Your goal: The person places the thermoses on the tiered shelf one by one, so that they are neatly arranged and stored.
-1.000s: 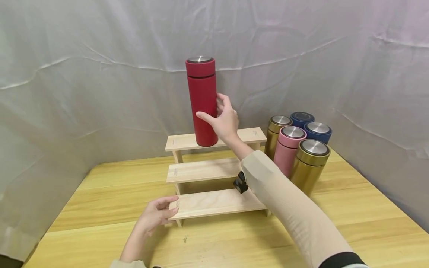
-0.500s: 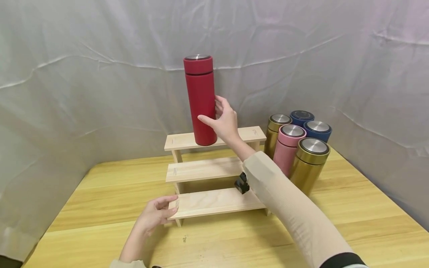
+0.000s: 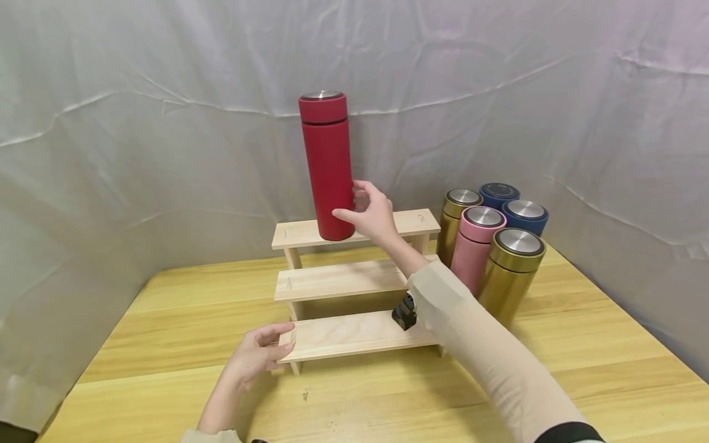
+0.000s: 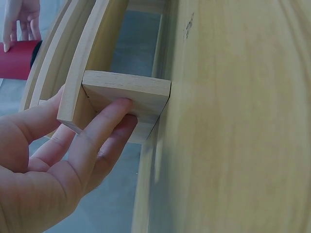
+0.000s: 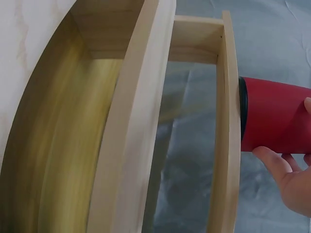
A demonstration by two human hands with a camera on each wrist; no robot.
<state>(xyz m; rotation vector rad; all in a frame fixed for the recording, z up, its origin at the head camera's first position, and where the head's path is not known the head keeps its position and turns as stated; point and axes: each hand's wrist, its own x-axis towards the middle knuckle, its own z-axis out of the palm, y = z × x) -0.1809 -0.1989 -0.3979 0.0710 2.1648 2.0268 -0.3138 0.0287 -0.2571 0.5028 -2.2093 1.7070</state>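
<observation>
At 12 o'clock on the wooden rack (image 3: 340, 280), right hand (image 3: 375, 215) has thumb and fingers round the lower part of the red bottle (image 3: 328, 166); base looks seated on the top shelf (image 3: 298, 234). At 7 o'clock, left hand (image 3: 256, 355) pinches the 9 o'clock end of the bottom shelf (image 3: 354, 335). Out at 2 to 3 o'clock: 2 gold bottles (image 3: 506, 292), 1 pink bottle (image 3: 473, 252), 2 blue bottles (image 3: 530, 227), upright. Risk: bottle's tall, shelf's narrow, so a thumb nudge could topple it. Rack looks light; if the left pinch slackens, it might skid.
</observation>
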